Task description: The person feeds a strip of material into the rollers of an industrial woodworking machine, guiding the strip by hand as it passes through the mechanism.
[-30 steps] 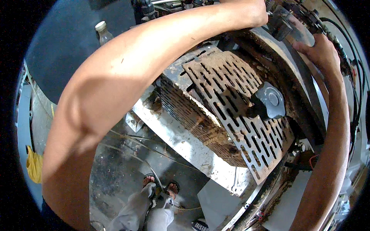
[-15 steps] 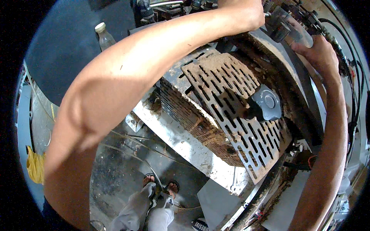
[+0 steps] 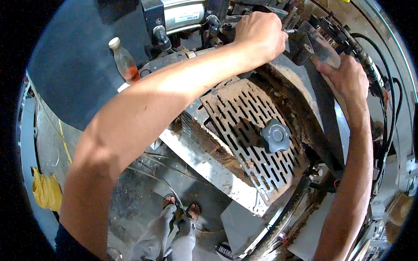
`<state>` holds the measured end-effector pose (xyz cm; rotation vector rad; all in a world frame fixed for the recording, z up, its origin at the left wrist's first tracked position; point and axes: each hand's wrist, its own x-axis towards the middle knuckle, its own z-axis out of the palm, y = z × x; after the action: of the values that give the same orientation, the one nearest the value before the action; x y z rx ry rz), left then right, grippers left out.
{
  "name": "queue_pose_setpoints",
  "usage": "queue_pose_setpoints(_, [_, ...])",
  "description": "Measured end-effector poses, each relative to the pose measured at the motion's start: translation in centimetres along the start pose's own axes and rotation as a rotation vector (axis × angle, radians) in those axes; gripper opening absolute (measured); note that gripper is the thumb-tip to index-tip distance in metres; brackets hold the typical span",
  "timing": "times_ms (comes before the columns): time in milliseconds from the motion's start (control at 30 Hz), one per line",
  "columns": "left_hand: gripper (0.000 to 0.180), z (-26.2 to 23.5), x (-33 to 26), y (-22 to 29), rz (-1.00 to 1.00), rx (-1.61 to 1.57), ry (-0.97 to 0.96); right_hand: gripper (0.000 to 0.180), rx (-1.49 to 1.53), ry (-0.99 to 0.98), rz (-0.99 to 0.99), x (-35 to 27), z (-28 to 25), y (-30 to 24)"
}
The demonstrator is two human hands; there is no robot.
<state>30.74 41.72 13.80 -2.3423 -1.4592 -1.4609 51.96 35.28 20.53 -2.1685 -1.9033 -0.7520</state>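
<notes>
My left hand point(image 3: 262, 35) is closed in a fist at the top of the machine. A short metal rod point(image 3: 290, 31) sticks out beside its knuckles; what the fingers hold is hidden. To the right, my right hand point(image 3: 347, 80) is bent round the machine's edge, thumb pointing left at the lower end of a clear plate point(image 3: 325, 45). Its other fingers are mostly hidden, so what they grip cannot be made out. A dark block point(image 3: 303, 54) lies between the hands. Below them, a slotted metal plate point(image 3: 248, 130) coated in brown dust carries a grey lobed knob point(image 3: 275, 135).
A bottle point(image 3: 125, 63) holding some red liquid stands on the dark surface at left. Near it sits a pneumatic cylinder point(image 3: 185, 15). Black hoses point(image 3: 394, 108) curve down the right side. A wrench point(image 3: 262, 196) lies near the slotted plate's lower corner. A yellow bag point(image 3: 47, 191) hangs far left.
The view has shifted, bringing my whole left fist, the cylinder and more of the bottle into sight. Both hands stay at about the same places on the machine.
</notes>
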Motion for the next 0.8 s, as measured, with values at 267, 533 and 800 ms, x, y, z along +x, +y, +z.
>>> queue_pose_setpoints(267, [0.037,0.2,-0.1,-0.2,-0.038,-0.097,0.002,0.058,-0.022,-0.024,0.005,0.2,0.0,-0.1])
queue_pose_setpoints(533, [0.034,-0.5,-0.1,0.0,-0.046,-0.13,-0.076,0.055,-0.002,-0.055,0.029,0.3,-0.2,-0.1])
queue_pose_setpoints(800, [0.023,-2.4,0.8,0.5,-0.16,-0.13,-0.298,0.047,0.041,-0.086,0.037,0.4,-0.5,-0.1])
